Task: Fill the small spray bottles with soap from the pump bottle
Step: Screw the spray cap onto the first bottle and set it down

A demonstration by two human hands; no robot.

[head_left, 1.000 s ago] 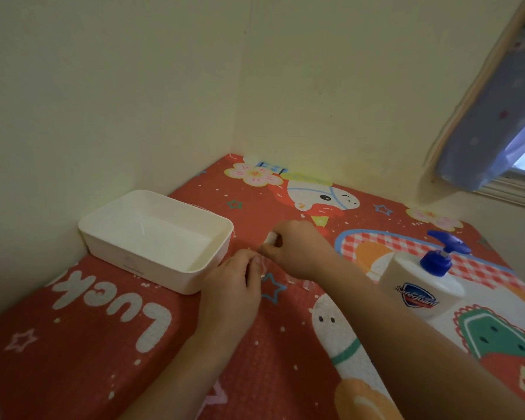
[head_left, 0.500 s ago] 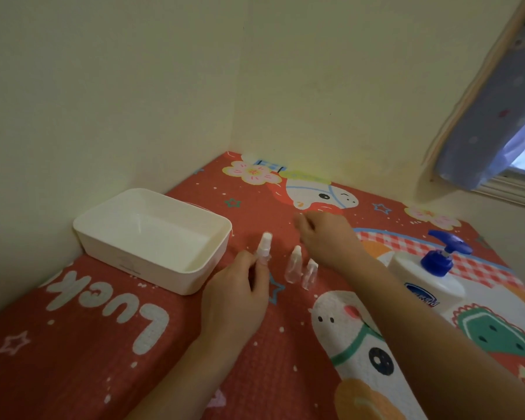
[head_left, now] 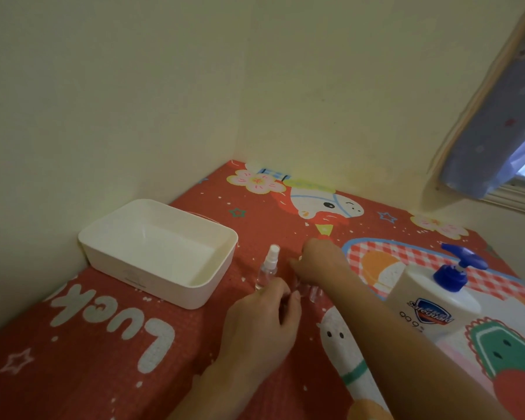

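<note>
A clear small spray bottle (head_left: 268, 269) with a white cap stands upright on the red mat, right of the tray. My left hand (head_left: 262, 325) sits just behind it, its curled fingertips holding the bottle's base. Two more small clear bottles (head_left: 311, 291) stand just to the right. My right hand (head_left: 319, 262) reaches down over them, fingers curled on their tops and hiding the caps. The white pump bottle (head_left: 428, 304) with a blue pump head stands at the right, beside my right forearm.
An empty white plastic tray (head_left: 194, 287) stands at the left against the wall. The red cartoon mat (head_left: 88, 359) covers the surface, which fits into a wall corner. A window with a blue curtain (head_left: 497, 131) is at the upper right.
My right hand came back from the far side and dropped onto the two right-hand bottles. My left hand slid lower on the left bottle. The view shifted slightly.
</note>
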